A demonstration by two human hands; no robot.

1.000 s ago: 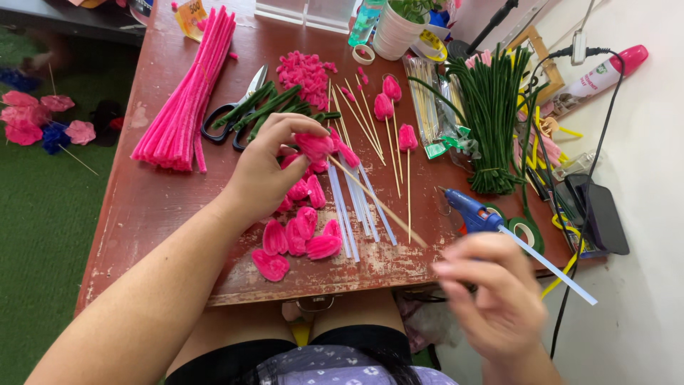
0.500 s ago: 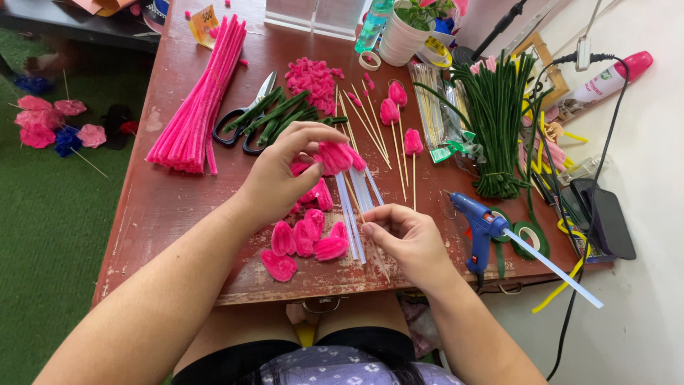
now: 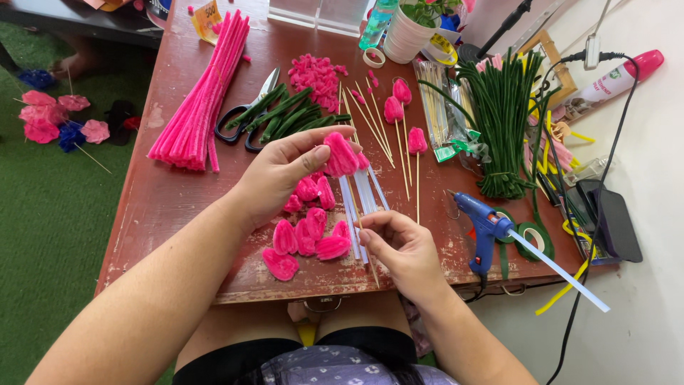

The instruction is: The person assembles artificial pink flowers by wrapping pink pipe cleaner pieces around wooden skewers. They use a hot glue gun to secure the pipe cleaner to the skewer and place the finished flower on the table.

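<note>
Head view: just above the middle of the frame, the left hand (image 3: pixel 285 175) pinches a pink chenille petal (image 3: pixel 340 155) between thumb and fingertips, lifted clear of the reddish wooden surface (image 3: pixel 164 207). Below and to the right, the right hand (image 3: pixel 402 246) is closed narrowly on a thin wooden skewer (image 3: pixel 363 239), which slants from beside the white glue sticks (image 3: pixel 360 199) down towards the surface's near edge. More finished petals (image 3: pixel 306 239) lie in a loose pile just left of that hand. A blue glue gun (image 3: pixel 484 228) rests at centre right, a bundle of pink pipe cleaners (image 3: pixel 199 107) at upper left, scissors (image 3: pixel 246 117) beside it, and green pipe cleaners (image 3: pixel 502 121) at upper right.

The petal looks very light, fuzzy and soft over a bendable wire, so it should crush or lose shape under a hard squeeze; its narrow base seems the safest place to grip. The skewer looks stiff, light and easily snapped, best held near the lower end
</note>
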